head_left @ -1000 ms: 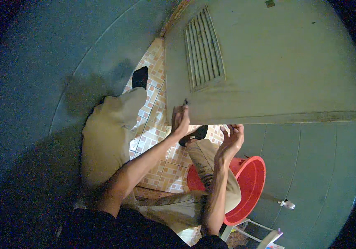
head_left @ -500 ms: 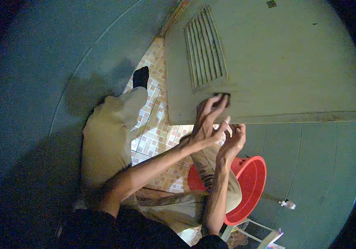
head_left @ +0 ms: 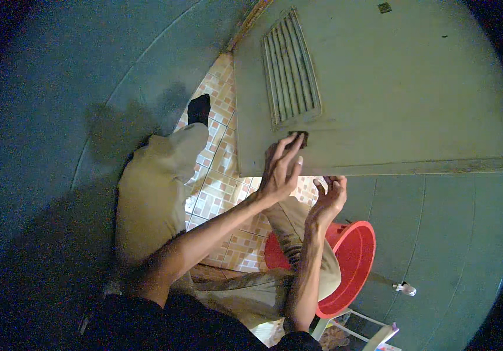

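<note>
A grey-green door with a louvred vent fills the upper right. My left hand reaches up to its face, fingers stretched and pressing a small dark pad flat against the door just below the vent. The pad's exact kind is hard to make out. My right hand is at the door's near edge, fingers bent with their tips meeting it. Part of that grip is hidden.
A red plastic tub stands beside my bent leg. Behind it is a pale rack. A small white fitting sits on the green wall. Patterned tiles cover the floor. Another dark wall rises on the left.
My left hand has slid left along the door, carrying the dark pad with it, and is now farther from my right hand. My right hand stays at the edge.
</note>
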A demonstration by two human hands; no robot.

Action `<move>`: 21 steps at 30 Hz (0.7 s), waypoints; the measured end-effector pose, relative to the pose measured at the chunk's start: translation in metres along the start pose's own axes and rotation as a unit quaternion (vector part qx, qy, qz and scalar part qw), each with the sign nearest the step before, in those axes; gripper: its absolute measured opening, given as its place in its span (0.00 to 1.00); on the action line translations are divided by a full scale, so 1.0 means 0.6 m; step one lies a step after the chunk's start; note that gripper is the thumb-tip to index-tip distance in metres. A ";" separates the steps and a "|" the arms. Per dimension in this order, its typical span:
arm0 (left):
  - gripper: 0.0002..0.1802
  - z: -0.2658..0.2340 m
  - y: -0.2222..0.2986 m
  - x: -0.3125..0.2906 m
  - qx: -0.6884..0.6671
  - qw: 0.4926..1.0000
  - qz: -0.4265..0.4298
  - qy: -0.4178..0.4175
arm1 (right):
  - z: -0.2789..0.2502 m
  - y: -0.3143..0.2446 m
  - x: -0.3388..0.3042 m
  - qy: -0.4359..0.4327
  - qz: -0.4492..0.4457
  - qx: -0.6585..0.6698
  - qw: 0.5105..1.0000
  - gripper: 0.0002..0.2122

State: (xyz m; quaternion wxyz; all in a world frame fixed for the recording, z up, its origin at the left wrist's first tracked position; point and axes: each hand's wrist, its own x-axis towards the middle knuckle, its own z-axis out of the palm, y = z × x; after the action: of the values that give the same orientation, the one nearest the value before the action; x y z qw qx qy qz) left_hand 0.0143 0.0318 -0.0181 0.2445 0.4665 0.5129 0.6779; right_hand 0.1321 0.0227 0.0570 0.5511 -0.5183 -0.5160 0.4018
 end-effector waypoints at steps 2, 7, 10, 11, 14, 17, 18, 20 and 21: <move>0.30 0.006 -0.019 -0.006 -0.010 0.999 -0.040 0.006 | -0.001 0.002 0.001 0.009 0.003 -0.002 1.000 0.12; 0.30 0.016 -0.052 -0.013 0.004 0.995 -0.094 0.036 | 0.002 0.005 0.002 0.005 0.002 0.000 1.000 0.13; 0.32 0.015 -0.059 -0.009 -0.022 0.971 -0.237 0.010 | 0.002 0.002 0.001 -0.002 0.002 -0.004 1.000 0.13; 0.32 0.015 -0.050 -0.006 -0.023 0.971 -0.237 0.009 | 0.003 -0.001 0.000 -0.004 0.005 -0.009 1.000 0.13; 0.35 0.017 -0.024 0.001 -0.023 0.965 -0.262 -0.001 | 0.008 -0.014 -0.003 -0.004 0.006 -0.013 1.000 0.12; 0.36 0.022 -0.009 0.006 -0.008 0.982 -0.188 0.021 | 0.009 -0.010 -0.002 0.006 0.007 -0.007 1.000 0.12; 0.36 0.022 0.000 0.004 -0.004 0.990 -0.138 0.024 | 0.011 -0.009 -0.003 0.006 0.008 -0.006 1.000 0.12; 0.38 0.011 0.025 0.008 -0.007 0.998 -0.067 -0.002 | 0.017 -0.011 -0.006 0.005 0.005 0.009 1.000 0.12; 0.38 0.008 0.040 0.012 -0.007 0.998 -0.066 -0.002 | 0.013 -0.010 -0.007 0.006 0.005 0.010 1.000 0.12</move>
State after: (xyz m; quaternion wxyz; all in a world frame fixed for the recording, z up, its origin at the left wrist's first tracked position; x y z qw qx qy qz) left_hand 0.0191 0.0314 0.0072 0.2931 0.4312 0.5375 0.6628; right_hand 0.1230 0.0193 0.0618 0.5573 -0.5173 -0.5064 0.4067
